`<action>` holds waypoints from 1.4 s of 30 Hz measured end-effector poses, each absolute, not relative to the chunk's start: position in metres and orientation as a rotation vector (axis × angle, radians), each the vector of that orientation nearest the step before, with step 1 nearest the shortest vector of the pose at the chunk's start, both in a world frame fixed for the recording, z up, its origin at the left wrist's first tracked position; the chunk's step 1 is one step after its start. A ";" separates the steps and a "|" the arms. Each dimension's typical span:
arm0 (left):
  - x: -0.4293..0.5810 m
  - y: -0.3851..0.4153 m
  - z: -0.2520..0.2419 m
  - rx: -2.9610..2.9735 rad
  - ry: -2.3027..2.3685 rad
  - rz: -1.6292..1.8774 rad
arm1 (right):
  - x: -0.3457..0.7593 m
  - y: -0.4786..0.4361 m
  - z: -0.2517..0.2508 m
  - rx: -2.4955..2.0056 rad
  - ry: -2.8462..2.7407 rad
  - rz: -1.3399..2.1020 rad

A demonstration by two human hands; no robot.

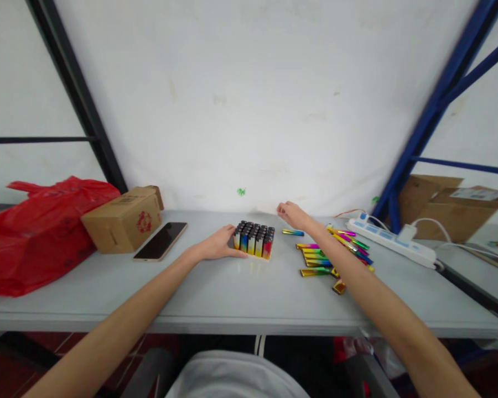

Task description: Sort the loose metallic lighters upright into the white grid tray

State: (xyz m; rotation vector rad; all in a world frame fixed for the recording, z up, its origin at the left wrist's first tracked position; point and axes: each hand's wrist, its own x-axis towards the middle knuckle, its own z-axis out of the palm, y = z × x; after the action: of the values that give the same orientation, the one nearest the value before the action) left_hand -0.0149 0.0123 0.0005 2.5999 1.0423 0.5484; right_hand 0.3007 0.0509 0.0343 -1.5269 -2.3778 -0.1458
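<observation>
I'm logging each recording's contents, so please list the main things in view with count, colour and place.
Lighters: many, black tops, multicoloured bodies, upright block at centre
Loose shiny pieces: uncounted pile, multicoloured, right of block
Stray piece: one, blue and yellow, between block and pile
Phone: one, dark screen, left of block
Carton: one, brown, beside phone
Bag: one, red, far left
Power strip: one, white and blue, right
Open box: one, brown, far right
Frames: two, black left, blue right
Table: one, grey, beneath
Wall: one, white, behind
Left hand: one, bare, at block's left side
Right hand: one, bare, above table near wall
</observation>
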 end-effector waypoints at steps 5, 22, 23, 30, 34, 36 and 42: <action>-0.009 0.037 -0.007 2.584 1.184 0.622 | 0.351 -0.013 0.066 -1.217 -2.232 -0.052; 0.099 0.125 -0.006 2.540 1.297 0.623 | 0.291 -0.100 0.016 -1.117 -2.625 0.052; 0.100 0.124 -0.008 2.525 1.266 0.638 | 0.298 -0.097 0.020 -1.093 -2.583 0.088; 0.096 0.116 -0.013 2.509 1.193 0.687 | 0.347 -0.027 0.036 -1.380 -2.455 0.030; 0.097 0.111 -0.020 2.562 1.318 0.675 | 0.352 0.010 0.024 -1.611 -2.474 -0.066; 0.093 0.104 -0.022 2.557 1.328 0.672 | 0.351 0.019 0.015 -1.640 -2.500 -0.054; 0.039 0.046 -0.002 2.616 1.203 0.584 | 0.360 0.019 0.008 -1.512 -2.379 0.178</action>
State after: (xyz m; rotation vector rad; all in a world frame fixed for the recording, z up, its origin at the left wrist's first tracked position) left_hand 0.0388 0.0462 -0.0016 2.6161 1.2030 0.5843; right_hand 0.3600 0.0194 0.0077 -1.5117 -2.3795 0.1780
